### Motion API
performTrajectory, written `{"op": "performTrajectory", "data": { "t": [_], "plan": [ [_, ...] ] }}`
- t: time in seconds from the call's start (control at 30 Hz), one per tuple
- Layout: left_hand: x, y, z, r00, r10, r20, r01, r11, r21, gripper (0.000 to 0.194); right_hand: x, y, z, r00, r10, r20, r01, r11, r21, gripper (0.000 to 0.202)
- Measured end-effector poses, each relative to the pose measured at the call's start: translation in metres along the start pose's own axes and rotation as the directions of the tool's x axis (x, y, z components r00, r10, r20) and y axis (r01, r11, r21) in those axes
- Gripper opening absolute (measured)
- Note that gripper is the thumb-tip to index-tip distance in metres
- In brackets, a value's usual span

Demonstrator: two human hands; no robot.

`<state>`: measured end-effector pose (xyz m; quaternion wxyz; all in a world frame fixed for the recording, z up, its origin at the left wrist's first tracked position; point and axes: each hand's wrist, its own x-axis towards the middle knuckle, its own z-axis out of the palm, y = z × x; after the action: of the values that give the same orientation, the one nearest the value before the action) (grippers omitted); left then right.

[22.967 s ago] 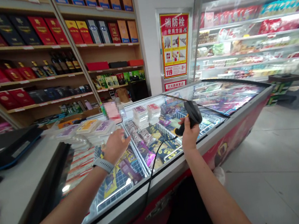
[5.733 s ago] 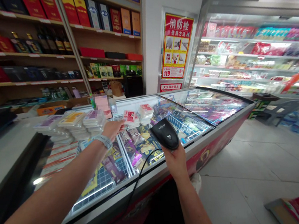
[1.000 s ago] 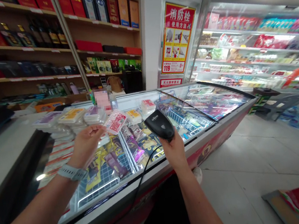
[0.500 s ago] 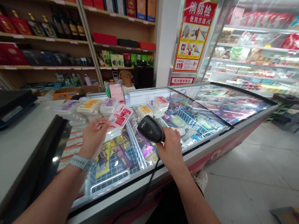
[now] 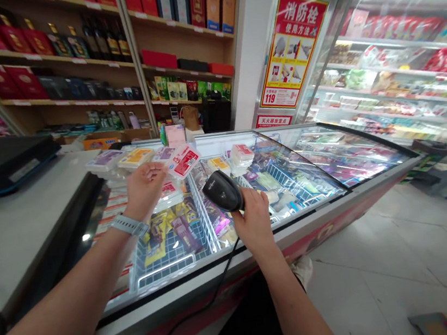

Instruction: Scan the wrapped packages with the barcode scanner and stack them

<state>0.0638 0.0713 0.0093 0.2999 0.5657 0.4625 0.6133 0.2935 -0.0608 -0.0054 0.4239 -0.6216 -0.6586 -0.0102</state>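
Between the thumb and fingers of my left hand (image 5: 146, 184) is a flat red-and-white labelled card (image 5: 184, 162), held by its left edge above the glass freezer top. A grey watch is on that wrist. My right hand (image 5: 253, 214) is wrapped round the handle of a black barcode scanner (image 5: 222, 190), whose head points up and left, apart from the card. Its cable (image 5: 218, 283) runs down to the lower left. Just below the card sits a red-labelled clear pack (image 5: 168, 189), partly hidden by my left hand.
Stacked packs with purple (image 5: 106, 159) and yellow labels (image 5: 136, 157) stand on the freezer (image 5: 311, 205). More packs (image 5: 241, 155) sit farther right. A counter (image 5: 42, 197) bearing a black device (image 5: 4, 160) is at left. Shelves and a refrigerated display (image 5: 403, 67) stand behind.
My left hand has risen slightly with the card, up and to the right, and the red-labelled pack below now shows. The scanner has hardly moved.
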Motion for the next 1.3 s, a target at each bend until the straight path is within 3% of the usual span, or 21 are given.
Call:
{"op": "performTrajectory", "data": {
  "t": [0.3,1.3],
  "plan": [
    [0.027,0.001,0.015,0.996,0.065,0.054,-0.069,0.995,0.069,0.017,-0.002,0.002,-0.005,0.999,0.018,-0.051,-0.017,1.0,0.018,0.029],
    [0.03,-0.006,0.009,0.996,0.071,0.057,-0.074,0.996,0.054,0.021,-0.007,0.007,-0.004,0.997,0.05,-0.059,-0.051,0.999,-0.009,0.026]
  ]
}}
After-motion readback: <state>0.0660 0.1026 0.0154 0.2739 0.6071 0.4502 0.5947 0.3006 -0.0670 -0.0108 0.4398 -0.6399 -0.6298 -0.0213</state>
